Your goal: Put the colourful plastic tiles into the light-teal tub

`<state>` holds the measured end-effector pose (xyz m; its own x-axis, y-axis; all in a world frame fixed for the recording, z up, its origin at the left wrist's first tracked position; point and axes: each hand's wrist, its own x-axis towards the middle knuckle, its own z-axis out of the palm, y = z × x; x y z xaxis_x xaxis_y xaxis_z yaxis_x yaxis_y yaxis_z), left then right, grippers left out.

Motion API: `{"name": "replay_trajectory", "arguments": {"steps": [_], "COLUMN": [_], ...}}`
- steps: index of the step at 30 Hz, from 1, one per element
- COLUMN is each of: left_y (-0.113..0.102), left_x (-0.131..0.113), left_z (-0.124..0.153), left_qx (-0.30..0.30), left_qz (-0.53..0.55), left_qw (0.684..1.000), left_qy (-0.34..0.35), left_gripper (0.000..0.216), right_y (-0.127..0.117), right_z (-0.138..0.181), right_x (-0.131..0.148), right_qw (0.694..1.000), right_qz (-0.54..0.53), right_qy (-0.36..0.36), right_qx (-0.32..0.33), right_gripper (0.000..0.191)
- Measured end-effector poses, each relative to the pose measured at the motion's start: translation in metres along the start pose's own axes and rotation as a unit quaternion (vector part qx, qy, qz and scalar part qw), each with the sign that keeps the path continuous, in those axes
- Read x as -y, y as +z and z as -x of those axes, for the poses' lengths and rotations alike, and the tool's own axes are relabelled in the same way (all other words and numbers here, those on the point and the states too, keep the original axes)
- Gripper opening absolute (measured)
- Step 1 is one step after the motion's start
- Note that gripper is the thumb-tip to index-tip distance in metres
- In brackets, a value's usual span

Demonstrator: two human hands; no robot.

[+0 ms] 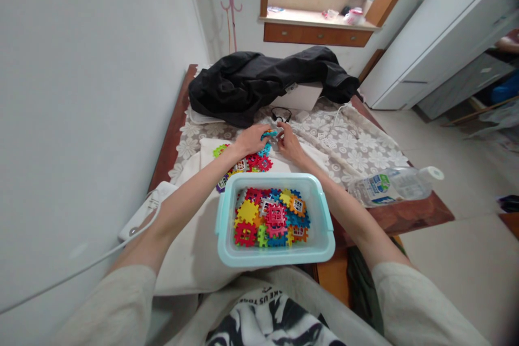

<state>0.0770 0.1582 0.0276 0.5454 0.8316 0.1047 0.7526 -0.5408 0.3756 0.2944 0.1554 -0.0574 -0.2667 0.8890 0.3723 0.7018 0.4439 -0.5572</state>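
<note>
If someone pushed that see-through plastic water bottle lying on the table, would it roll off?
Probably yes. The clear plastic water bottle lies on its side near the edge of the wooden table, and its round body would likely roll easily. It looks mostly empty, so it is probably light and would move at a small nudge. The thin plastic may dent when squeezed.

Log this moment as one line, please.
left hand: grip on teal plastic interlocking tile | right hand: touching same tile | light-blue plastic bin: holds coloured tiles, nearer the person
</note>
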Motion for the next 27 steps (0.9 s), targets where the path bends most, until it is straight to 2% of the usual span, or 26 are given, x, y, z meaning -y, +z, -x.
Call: {"name": "replay_trajectory", "arguments": {"steps": [2,6,8,11,13,15,18,22,24,27], "left_y": [-0.007,-0.012,-0.011,-0.007,-0.004,-0.004,-0.009,-0.019,-0.020,-0.011], "left_x": [-0.003,-0.009,-0.012,-0.015,-0.016,-0.016,-0.015,-0.007,-0.001,0.008], "left_z": [0.010,0.031,0.040,0.051,0.058,0.063,0.073,0.089,0.100,0.115], "left_qx": [-0.019,-0.034,-0.011,0.024,0.033,0.012,-0.059,-0.119,-0.151,-0.201], "left_qz": [-0.002,-0.024,-0.038,-0.034,-0.010,0.013,0.033,0.040,0.033,0.021], "left_qw": [0.999,0.995,0.994,0.995,0.995,0.995,0.996,0.992,0.987,0.971], "left_qy": [0.030,0.091,0.098,0.086,0.089,0.094,0.055,-0.010,-0.052,-0.130], "left_gripper": [0.036,0.036,0.041,0.061,0.066,0.061,0.050,0.041,0.045,0.056], "right_y": [-0.001,-0.002,-0.002,-0.004,-0.007,-0.011,-0.017,-0.019,-0.017,-0.011], "right_z": [-0.002,-0.004,-0.003,0.001,0.002,0.003,0.001,0.002,0.005,0.015], "right_x": [0.000,-0.003,-0.005,-0.004,-0.001,0.003,0.010,0.016,0.020,0.031], "right_qw": [1.000,0.999,0.999,0.999,0.997,0.991,0.983,0.986,0.984,0.977], "right_qz": [-0.002,-0.020,-0.023,-0.020,-0.005,0.018,0.048,0.061,0.060,0.065], "right_qy": [-0.001,-0.026,-0.025,-0.039,-0.076,-0.122,-0.154,-0.142,-0.145,-0.138], "right_qx": [0.014,-0.008,-0.017,-0.019,0.002,0.043,0.084,0.069,0.085,0.148], "right_gripper": [0.062,0.037,0.039,0.046,0.049,0.050,0.049,0.057,0.066,0.075]}}
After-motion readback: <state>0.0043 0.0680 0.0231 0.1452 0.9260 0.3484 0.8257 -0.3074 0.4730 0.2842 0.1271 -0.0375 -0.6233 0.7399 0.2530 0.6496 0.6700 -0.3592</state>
